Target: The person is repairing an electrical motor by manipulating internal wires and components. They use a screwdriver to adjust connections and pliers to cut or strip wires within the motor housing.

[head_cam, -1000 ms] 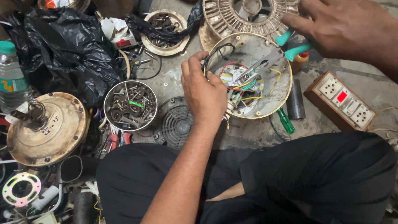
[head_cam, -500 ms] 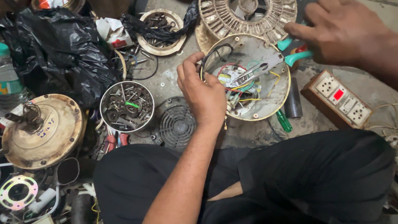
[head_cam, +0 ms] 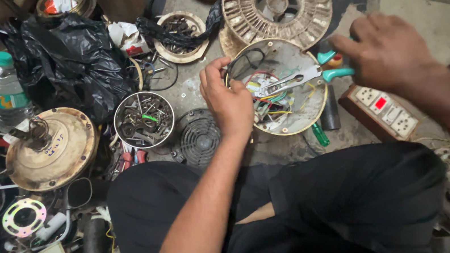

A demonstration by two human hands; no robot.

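Cluttered concrete workshop floor, person seated cross-legged. Left hand [head_cam: 229,103], fingers curled, grips rim of round grey metal fan housing [head_cam: 304,117] full of coloured wires, resting just ahead of knees. Right hand [head_cam: 387,52] closed around teal-handled pliers [head_cam: 295,80], tips inside housing. Round tin of screws [head_cam: 144,120] sits nearby.
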